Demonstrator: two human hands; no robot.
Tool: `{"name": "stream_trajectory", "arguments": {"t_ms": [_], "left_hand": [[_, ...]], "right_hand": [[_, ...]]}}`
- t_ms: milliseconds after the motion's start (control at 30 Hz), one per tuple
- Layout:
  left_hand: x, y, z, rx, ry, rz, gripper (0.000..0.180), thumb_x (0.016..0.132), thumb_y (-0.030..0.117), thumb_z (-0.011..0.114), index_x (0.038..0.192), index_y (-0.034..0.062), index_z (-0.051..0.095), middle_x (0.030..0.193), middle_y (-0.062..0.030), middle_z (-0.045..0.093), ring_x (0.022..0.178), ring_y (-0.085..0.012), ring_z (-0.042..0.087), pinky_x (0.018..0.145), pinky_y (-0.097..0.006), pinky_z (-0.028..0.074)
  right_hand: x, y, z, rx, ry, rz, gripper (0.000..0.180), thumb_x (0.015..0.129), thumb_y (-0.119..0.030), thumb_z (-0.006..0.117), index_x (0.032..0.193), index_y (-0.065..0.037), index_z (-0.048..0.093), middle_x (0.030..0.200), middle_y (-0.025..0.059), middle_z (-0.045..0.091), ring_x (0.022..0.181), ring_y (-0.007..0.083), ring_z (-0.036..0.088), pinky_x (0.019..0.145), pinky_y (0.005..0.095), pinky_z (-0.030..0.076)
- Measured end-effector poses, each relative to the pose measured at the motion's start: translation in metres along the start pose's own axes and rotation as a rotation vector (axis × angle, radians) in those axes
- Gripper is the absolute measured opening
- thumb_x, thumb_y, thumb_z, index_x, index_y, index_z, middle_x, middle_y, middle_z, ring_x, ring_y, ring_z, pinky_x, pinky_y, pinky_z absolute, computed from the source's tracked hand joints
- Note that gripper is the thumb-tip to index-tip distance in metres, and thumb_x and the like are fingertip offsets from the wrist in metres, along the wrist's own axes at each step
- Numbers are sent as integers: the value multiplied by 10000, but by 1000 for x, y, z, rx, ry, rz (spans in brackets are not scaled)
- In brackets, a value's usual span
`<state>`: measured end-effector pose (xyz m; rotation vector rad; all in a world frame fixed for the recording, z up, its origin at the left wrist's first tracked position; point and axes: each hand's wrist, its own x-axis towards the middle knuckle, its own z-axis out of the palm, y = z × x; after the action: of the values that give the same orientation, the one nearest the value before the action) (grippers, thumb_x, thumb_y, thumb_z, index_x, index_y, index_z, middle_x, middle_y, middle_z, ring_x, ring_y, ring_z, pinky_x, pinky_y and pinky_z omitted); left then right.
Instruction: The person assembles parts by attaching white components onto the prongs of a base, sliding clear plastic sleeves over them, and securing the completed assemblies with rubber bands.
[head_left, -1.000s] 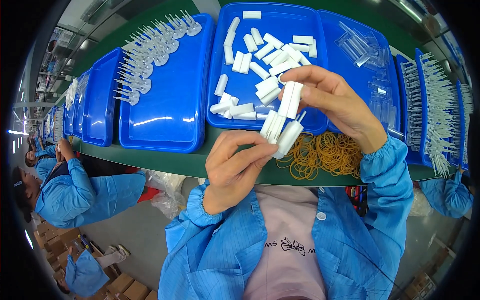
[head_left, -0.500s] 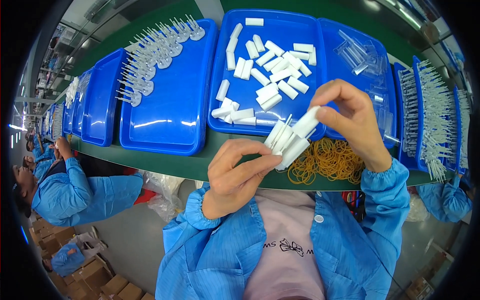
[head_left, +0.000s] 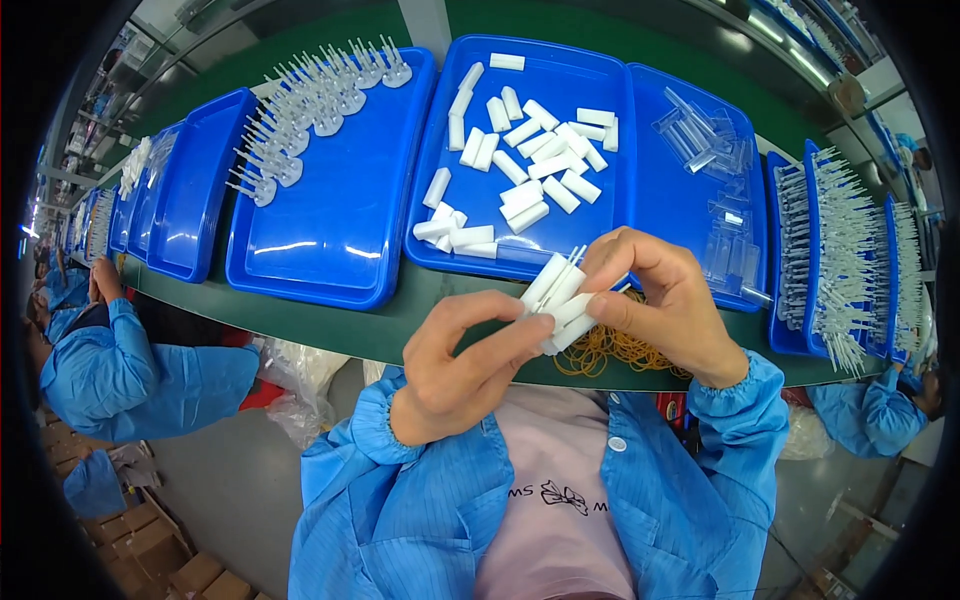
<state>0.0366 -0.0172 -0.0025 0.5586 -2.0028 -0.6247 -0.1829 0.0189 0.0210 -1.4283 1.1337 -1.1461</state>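
Seen from above, a person in a blue smock works close to the chest. The left hand (head_left: 462, 365) and right hand (head_left: 662, 305) meet over the near edge of the green table (head_left: 390, 320), both pinching a small bundle of white plastic sticks (head_left: 556, 300), fingertips pressed on it from either side, apparently to keep the pieces aligned. Just beyond, under the right hand, a heap of yellow rubber bands (head_left: 608, 350) lies within easy reach. Farther on, a blue tray (head_left: 610, 215) holds scattered loose white sticks (head_left: 520, 170); its right part holds clear plastic pieces (head_left: 705, 150). To the left, another blue tray (head_left: 330, 240) is mostly bare, with white pronged parts (head_left: 310, 110) along its far edge. At the right, white brush-like parts (head_left: 850, 250) crowd narrow trays. Open room is scant: only the thin green strip at the table's near edge.
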Motion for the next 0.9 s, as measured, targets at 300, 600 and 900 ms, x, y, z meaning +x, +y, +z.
{"name": "stream_trajectory", "arguments": {"t_ms": [300, 600, 900], "left_hand": [[6, -13, -2, -483, -101, -294, 549, 674, 45, 788, 1192, 20, 608, 1067, -126, 637, 898, -228, 634, 804, -318, 517], [3, -28, 12, -654, -82, -566, 432, 791, 44, 720, 1207, 23, 608, 1067, -113, 669, 917, -145, 644, 785, -282, 522], [33, -49, 0, -1030, -421, -849, 395, 796, 55, 743, 1147, -48, 595, 1004, -85, 674, 928, -134, 657, 827, -240, 529]], "right_hand": [[-2, -4, 1, -232, 35, -83, 135, 786, -46, 717, 908, -45, 662, 924, 47, 648, 893, 174, 587, 819, 306, 434], [2, 6, 10, -186, 50, 27, 122, 818, -50, 686, 928, -30, 637, 918, 56, 645, 881, 177, 599, 838, 315, 428], [15, 2, 16, -231, -7, -12, 105, 842, -35, 661, 940, -9, 632, 910, 67, 625, 871, 154, 596, 791, 277, 483]]}}
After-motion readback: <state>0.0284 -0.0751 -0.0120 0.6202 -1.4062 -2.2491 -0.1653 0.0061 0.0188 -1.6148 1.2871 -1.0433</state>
